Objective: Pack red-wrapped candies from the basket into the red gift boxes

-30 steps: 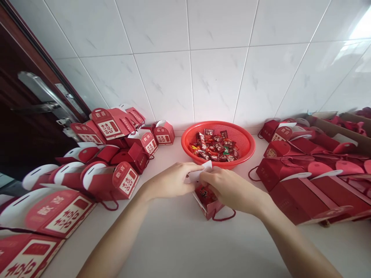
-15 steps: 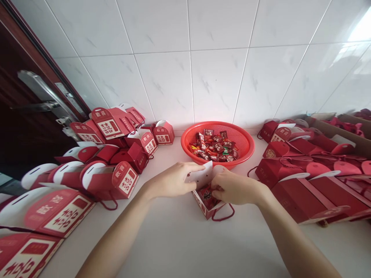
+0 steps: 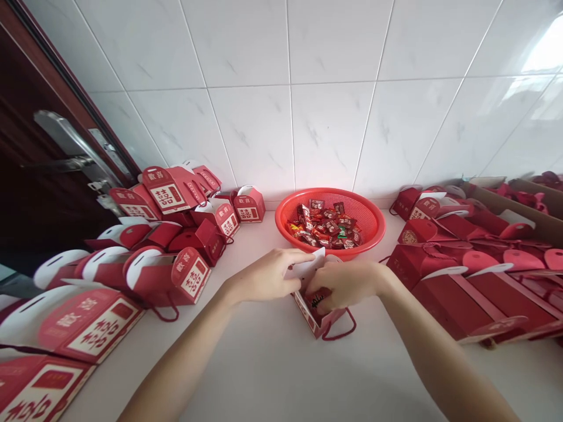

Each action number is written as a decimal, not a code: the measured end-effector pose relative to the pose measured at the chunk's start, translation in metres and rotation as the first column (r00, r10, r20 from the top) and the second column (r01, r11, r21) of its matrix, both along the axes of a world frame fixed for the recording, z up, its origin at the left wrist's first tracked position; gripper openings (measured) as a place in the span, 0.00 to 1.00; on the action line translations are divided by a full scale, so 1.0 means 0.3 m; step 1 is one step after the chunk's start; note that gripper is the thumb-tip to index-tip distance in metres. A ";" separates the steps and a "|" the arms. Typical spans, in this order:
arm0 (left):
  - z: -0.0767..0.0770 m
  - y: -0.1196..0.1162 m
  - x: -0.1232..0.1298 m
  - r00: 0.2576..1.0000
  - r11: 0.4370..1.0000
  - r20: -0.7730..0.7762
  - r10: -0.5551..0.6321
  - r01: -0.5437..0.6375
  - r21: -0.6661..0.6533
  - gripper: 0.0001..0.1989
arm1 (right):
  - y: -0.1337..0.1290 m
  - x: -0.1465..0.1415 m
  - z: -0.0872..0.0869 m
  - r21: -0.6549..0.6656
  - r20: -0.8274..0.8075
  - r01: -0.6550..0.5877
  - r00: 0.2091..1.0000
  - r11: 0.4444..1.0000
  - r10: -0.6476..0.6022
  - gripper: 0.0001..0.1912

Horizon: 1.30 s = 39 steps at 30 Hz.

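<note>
In the head view, a small red gift box [image 3: 313, 327] stands unclosed on the white counter, with a dark red cord handle hanging at its side. My left hand [image 3: 273, 274] pinches the white inner side of its raised flap [image 3: 320, 254] between thumb and fingers. Reaching down into the box, my right hand [image 3: 348, 283] has its fingers curled at a red packet with dark lettering [image 3: 316, 300]; the fingertips are partly hidden. Just behind the box sits a red plastic colander [image 3: 379, 230] holding many wrapped candies [image 3: 329, 225].
Red gift boxes [image 3: 169, 281] crowd the left side, some stacked. More flattened or part-folded red boxes [image 3: 457, 299] lie on the right, before a cardboard carton [image 3: 505, 190]. A tiled wall [image 3: 246, 129] rises behind; a dark door with a metal handle [image 3: 65, 140] is at left.
My right hand has moved slightly left and deeper into the gift box, over the packet. My left hand stays on the flap. The camera view has shifted a little.
</note>
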<state>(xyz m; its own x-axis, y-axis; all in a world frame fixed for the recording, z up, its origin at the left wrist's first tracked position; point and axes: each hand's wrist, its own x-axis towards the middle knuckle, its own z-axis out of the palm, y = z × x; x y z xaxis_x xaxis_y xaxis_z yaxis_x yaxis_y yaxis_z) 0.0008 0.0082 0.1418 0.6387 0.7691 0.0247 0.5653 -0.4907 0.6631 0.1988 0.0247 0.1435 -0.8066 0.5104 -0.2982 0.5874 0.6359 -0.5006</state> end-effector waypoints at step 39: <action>0.048 0.003 -0.080 0.986 0.996 -0.147 0.073 -0.065 0.060 0.35 | 0.008 0.149 -0.007 0.025 -0.284 0.327 0.908 0.945 -0.307 0.10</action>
<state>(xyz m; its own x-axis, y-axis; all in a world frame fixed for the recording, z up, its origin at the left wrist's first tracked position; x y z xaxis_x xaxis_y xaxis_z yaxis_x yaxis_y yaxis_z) -0.0233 0.0090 0.1562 0.5838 0.8116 -0.0234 0.6893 -0.4802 0.5425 0.2435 0.0272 0.1413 -0.6436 0.7641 -0.0440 0.6108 0.4781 -0.6311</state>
